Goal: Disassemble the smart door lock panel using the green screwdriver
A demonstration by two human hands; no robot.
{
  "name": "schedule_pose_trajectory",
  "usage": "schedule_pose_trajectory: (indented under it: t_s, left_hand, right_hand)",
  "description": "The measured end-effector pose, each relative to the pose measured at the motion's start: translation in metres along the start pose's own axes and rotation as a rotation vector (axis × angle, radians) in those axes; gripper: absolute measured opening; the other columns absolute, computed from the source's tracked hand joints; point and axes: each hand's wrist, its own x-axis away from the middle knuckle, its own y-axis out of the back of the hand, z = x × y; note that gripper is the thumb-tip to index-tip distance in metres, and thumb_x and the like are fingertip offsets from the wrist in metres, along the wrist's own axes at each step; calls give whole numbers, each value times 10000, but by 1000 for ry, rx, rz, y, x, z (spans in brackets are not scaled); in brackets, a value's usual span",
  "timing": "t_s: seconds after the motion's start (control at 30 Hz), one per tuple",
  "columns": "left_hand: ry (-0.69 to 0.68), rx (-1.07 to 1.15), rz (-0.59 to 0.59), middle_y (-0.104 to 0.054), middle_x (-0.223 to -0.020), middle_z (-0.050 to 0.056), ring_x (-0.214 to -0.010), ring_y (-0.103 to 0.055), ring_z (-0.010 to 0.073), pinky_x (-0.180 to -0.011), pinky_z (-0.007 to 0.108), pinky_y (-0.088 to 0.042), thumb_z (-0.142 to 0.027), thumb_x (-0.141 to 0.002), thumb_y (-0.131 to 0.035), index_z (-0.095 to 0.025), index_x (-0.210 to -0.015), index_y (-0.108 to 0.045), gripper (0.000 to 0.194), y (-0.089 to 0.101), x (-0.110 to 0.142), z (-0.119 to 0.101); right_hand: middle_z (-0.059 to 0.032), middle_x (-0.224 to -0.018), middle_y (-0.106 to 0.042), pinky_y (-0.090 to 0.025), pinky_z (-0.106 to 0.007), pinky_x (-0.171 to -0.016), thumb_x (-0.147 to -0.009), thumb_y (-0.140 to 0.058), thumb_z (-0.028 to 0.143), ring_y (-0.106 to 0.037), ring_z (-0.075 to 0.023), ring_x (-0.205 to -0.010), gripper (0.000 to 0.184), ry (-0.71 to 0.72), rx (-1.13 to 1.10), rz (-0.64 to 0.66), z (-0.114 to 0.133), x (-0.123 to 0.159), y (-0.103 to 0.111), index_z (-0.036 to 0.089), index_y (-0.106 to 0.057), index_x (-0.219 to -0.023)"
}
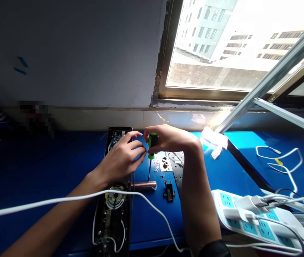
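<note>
The screwdriver point(153, 144), its handle green and black, stands nearly upright over the blue table point(68, 153), just right of the long black device point(114, 211). The right hand point(165, 138) grips its handle from above, fingers and thumb curled around it. Its thin shaft points down to a copper-coloured rod point(143, 185); whether the tip touches the rod cannot be told. The left hand point(130, 152) reaches over the device, palm down, fingers loosely bent and fingertips just beside the handle; whether it touches or holds anything cannot be told.

The device lies open lengthwise, showing a round ring point(115, 196) and thin white wires point(124, 232). The rod juts from near its right edge. Beyond the rod lie small silver bits point(156, 169), a metal plate point(164, 165) and a small black bracket point(169, 192). A dark strip with holes point(178, 175) lies right of these, partly behind the right forearm.

A white cord point(87, 196) crosses the view in front of the left forearm and device. Far right is a power strip point(249, 227) with several plugs; a looped white cable point(287, 169) lies behind it. Crumpled paper point(214, 138) sits at the table's back, below the window point(221, 76) and beside a slanting metal bar point(248, 96).
</note>
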Motion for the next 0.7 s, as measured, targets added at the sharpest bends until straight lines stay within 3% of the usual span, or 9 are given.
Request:
schedule_pose_trajectory:
  t_s: [0.17,0.37,0.57,0.7]
  left_hand:
    - [8,40,-26,-771,-1065,111,-1348,-568,336,-1085,530,-578,-158,-1009,-597,-154,-1013,-781,185,6,7,10]
    - [9,77,-14,-776,-1111,113,-1378,-560,327,-1075,500,-590,-145,-996,-606,-167,-1047,-792,194,10,14,21]
    - [-26,75,-43,-763,-1205,125,-1384,-560,317,-1110,488,-574,-150,-1005,-600,-136,-1066,-780,190,12,19,24]
    - [-21,87,-60,-762,-1220,115,-1387,-561,318,-1114,501,-571,-149,-999,-603,-163,-1080,-783,198,10,21,25]
  right_hand:
    - [2,-883,-715,-472,-262,-647,-803,-807,317,-646,-137,-751,290,34,-3,-69,-8,-1,-1,229,-647,-1028]
    - [-8,-854,-730,-454,-243,-586,-780,-818,312,-652,-133,-702,316,-43,3,51,-4,-5,-3,217,-643,-1026]
    - [-17,-885,-778,-539,-236,-669,-824,-789,286,-743,-155,-784,299,69,-132,53,-2,-22,-12,213,-612,-1054]
    - [-31,-913,-798,-578,-255,-698,-816,-802,290,-780,-184,-823,325,66,-181,74,-6,-29,-18,212,-600,-1058]
